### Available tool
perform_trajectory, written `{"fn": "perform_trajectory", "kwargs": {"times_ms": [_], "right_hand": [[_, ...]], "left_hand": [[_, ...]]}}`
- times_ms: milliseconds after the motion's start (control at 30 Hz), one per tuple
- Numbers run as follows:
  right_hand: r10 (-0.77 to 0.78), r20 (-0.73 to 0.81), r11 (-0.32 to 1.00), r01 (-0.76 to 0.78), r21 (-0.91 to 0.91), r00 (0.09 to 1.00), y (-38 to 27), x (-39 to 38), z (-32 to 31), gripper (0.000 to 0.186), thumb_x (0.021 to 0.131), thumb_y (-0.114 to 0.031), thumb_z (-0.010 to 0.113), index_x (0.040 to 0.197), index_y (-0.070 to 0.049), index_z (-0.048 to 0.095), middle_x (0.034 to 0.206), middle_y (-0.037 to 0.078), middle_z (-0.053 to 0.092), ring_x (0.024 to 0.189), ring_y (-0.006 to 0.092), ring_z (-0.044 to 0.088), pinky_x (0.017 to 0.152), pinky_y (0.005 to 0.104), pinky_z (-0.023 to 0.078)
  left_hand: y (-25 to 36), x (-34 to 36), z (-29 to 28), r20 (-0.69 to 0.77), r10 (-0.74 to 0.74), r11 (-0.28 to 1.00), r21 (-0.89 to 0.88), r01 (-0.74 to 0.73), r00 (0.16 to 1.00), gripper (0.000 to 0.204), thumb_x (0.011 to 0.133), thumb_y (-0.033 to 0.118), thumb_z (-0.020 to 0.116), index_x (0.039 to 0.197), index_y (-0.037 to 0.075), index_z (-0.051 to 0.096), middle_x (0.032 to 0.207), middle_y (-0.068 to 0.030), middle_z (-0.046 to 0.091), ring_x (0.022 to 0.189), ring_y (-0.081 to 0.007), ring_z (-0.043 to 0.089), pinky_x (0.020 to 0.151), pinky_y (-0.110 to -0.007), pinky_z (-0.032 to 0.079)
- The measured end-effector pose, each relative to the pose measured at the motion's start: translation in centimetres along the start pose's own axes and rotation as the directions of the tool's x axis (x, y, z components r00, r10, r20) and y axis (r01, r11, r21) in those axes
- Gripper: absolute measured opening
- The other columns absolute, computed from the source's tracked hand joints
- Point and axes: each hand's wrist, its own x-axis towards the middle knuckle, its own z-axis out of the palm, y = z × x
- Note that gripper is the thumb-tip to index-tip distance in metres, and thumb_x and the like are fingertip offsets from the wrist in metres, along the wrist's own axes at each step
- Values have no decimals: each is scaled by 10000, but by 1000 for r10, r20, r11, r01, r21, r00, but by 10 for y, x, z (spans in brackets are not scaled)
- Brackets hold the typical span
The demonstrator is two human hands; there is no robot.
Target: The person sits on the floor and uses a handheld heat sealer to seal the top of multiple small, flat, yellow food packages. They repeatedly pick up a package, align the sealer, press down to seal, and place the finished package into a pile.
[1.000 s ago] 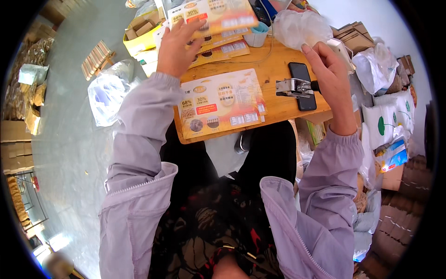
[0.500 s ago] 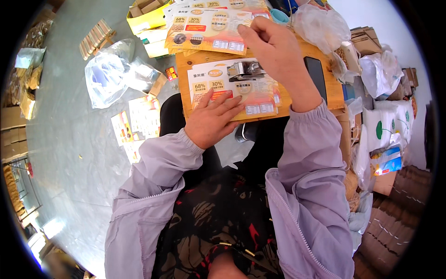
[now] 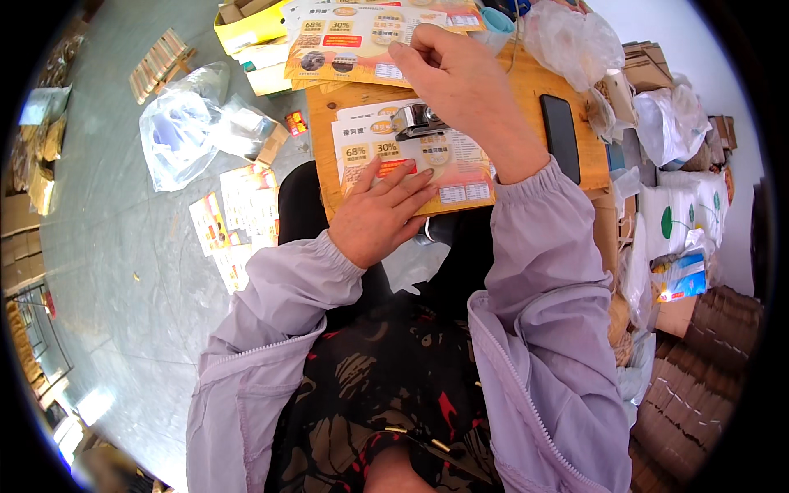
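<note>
My left hand lies flat, fingers stretched, on the near edge of a stack of orange-and-white printed sheets. Over that stack is a shiny silver metal tool, whose kind I cannot make out. The tool's right end is hidden beneath my right hand, so whether the hand holds it does not show. My right hand is closed, with thumb and forefinger bent together over the right side of a farther pile of similar sheets. Its other fingers are out of sight.
On the wooden table a black phone lies at the right, near a clear plastic bag. A light-blue cup stands at the back. White packages and brown bundles are stacked at right; plastic bags sit on the floor at left.
My right hand has shifted left, further over the far pile's right side. The metal tool has also moved slightly left over the near stack. My left hand stays flat in place.
</note>
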Motion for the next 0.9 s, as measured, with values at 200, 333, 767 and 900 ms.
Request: {"fn": "perform_trajectory", "kwargs": {"times_ms": [200,333,767,900], "right_hand": [[-36,-35,999,34,-42,999,4,0,7,369,947,-356,618,818,-12,582,625,91,552,560,218,504,550,366,396],[-39,14,998,40,-54,999,10,0,13,325,940,-353,608,854,-40,621,652,94,598,586,239,567,564,377,424],[-15,52,992,21,-120,999,10,-5,21,326,899,-333,571,802,-37,669,747,130,699,746,349,683,665,472,524],[-13,72,986,25,-168,997,9,-9,15,334,896,-344,574,813,-35,670,740,133,695,738,346,676,653,453,518]], "left_hand": [[0,0,-2,0,0,1000,-15,0,1000,544,863,231,728,1382,163,584,1422,-28,566,1381,-249,470,1182,-562,280],[0,1,-2,6,1,1000,-10,-1,1000,554,859,223,734,1387,160,580,1411,-26,570,1370,-253,479,1173,-556,291],[1,-1,0,-27,20,1000,-8,-20,999,549,867,223,729,1390,149,580,1404,-30,576,1358,-257,493,1169,-561,292],[1,0,-1,-18,22,1000,-8,-23,1000,549,873,223,720,1398,155,573,1403,-32,576,1361,-261,489,1173,-562,286]]}}
